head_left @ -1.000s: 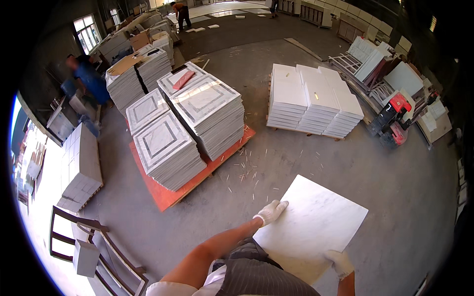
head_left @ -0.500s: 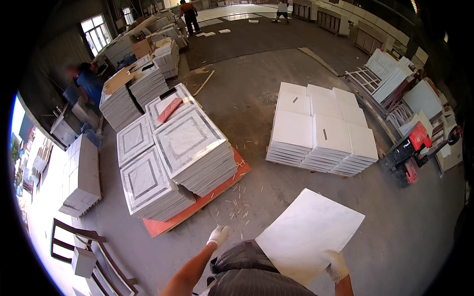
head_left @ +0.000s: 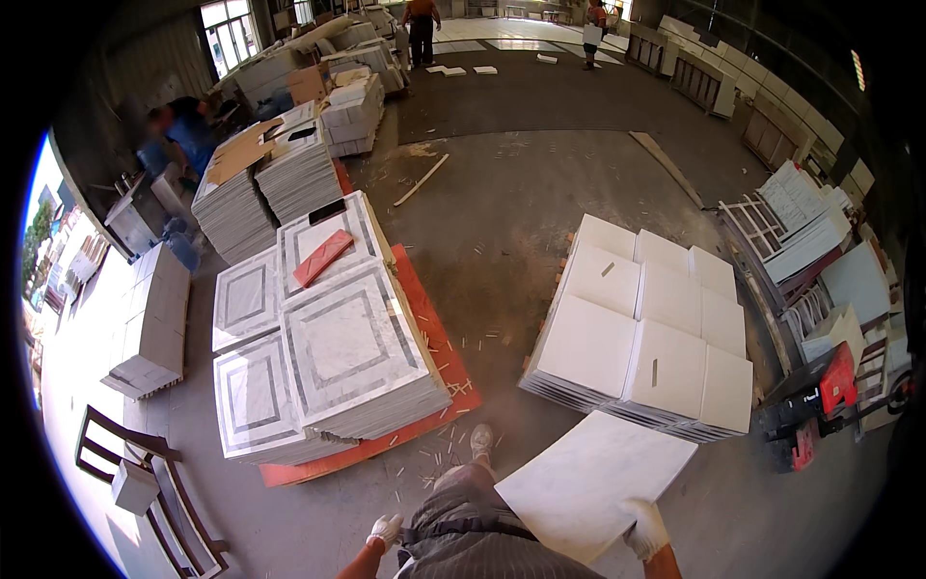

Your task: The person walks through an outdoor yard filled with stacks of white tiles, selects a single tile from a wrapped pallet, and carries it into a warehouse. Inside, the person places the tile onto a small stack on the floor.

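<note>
A large white marble tile [head_left: 598, 478] is carried at my right side, tilted. My right hand [head_left: 644, 529], in a white glove, grips its near right edge; the fingers under it are partly hidden. My left hand [head_left: 386, 530], also gloved, hangs by my hip with its fingers loosely bent and nothing in it. Ahead on the right stand stacks of plain white tiles [head_left: 666, 299], just beyond the carried one. Ahead on the left, stacks of marble tiles with grey inlaid frames [head_left: 352, 338] rest on a red pallet board [head_left: 424, 299].
A red pallet truck [head_left: 834, 381] stands at the right, near leaning slabs [head_left: 858, 275]. A wooden frame [head_left: 145, 444] is at the lower left, below a block stack [head_left: 149, 323]. Small sticks litter the floor between the stacks. Other people are at the back and far left.
I have moved forward, so both stacks appear nearer. My left hand has swung back toward my hip. The tile stays in my right hand, and a foot now shows ahead.
</note>
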Available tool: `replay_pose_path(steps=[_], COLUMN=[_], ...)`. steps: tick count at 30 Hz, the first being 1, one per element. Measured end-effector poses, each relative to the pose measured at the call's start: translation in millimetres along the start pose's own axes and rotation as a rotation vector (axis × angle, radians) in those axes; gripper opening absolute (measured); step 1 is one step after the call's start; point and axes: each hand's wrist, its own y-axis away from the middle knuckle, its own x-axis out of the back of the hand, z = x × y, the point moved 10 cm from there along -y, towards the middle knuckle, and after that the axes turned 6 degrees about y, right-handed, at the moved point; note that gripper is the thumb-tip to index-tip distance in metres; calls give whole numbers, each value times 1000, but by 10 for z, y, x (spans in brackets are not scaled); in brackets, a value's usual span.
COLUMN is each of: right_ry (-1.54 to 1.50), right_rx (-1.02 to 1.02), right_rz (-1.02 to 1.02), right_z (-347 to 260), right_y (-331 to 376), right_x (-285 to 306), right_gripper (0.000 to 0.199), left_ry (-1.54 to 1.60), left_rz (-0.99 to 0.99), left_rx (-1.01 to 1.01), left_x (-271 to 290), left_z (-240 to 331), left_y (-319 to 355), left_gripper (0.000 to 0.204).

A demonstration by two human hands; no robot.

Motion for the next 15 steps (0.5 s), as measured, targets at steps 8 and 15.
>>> replay_pose_path(steps=[8, 15], right_ry=[-3, 333], right_rx=[138, 275], right_rz=[-14, -142], right_z=[-967, -1766], right_y=[-1154, -1979], right_x=[-657, -1217], right_gripper=[18, 11], left_ry=[-71, 142], left_rz=[130, 171], left_rx=[-405, -458], left_x=[116, -202], left_z=[2178, 3601], left_y=[-1359, -1659], left_gripper=[37, 39])
